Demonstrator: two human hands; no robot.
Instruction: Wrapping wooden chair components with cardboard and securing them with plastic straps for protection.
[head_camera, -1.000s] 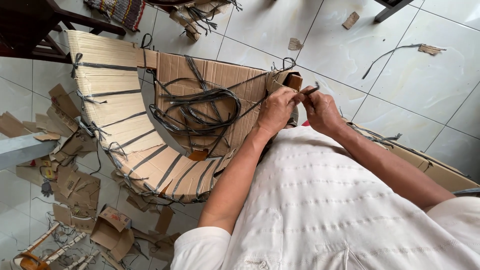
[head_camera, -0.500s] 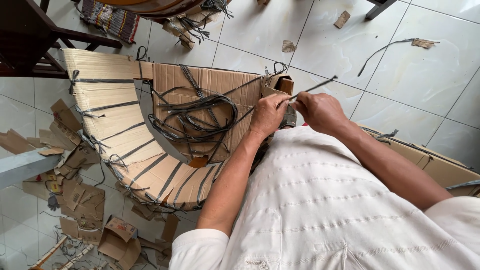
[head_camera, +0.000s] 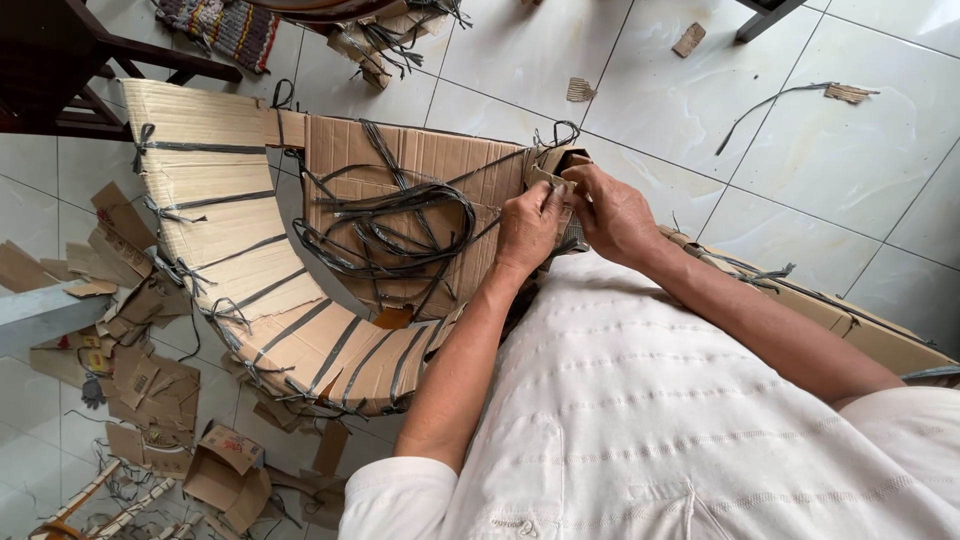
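- Left hand (head_camera: 530, 228) and right hand (head_camera: 612, 212) pinch the cardboard end (head_camera: 556, 165) – fingers closed on it
- That end sits at the right edge of the curved cardboard bundle (head_camera: 250, 270), beside the tangled black straps (head_camera: 390, 225)

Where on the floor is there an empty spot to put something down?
Bare white tiles lie beyond the hands, between the curved cardboard piece and a loose dark strap. The floor at lower left is crowded with cardboard scraps.
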